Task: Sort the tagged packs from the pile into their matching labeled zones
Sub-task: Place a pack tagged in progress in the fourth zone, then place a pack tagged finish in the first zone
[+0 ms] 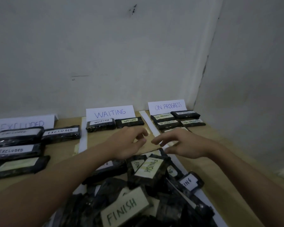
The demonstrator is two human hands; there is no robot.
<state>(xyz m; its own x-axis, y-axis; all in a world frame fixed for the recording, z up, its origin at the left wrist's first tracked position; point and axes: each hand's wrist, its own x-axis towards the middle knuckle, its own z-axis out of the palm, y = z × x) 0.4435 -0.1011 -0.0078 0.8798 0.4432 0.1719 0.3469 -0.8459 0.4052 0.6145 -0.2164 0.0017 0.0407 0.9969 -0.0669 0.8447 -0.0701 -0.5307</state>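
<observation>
Where the pile (pixel 138 194) of dark wrapped packs sits nearest, pale tags read FINISH and others are partly hidden. Just beyond the pile, the left hand (pixel 128 141) and right hand (pixel 180 143) hover with loosely spread fingers, holding nothing. Farther beyond the pile, packs lie before the EXCLUDED (pixel 23 124), WAITING (pixel 110 113) and ON PROGRESS signs (pixel 167 106) by the wall (pixel 105 54).

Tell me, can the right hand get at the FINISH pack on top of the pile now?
Probably yes. The right hand hovers with nothing in it just beyond the pile, and the FINISH pack lies on top with its tag up and nothing over it. The left hand is off to the side, not between them.
</observation>
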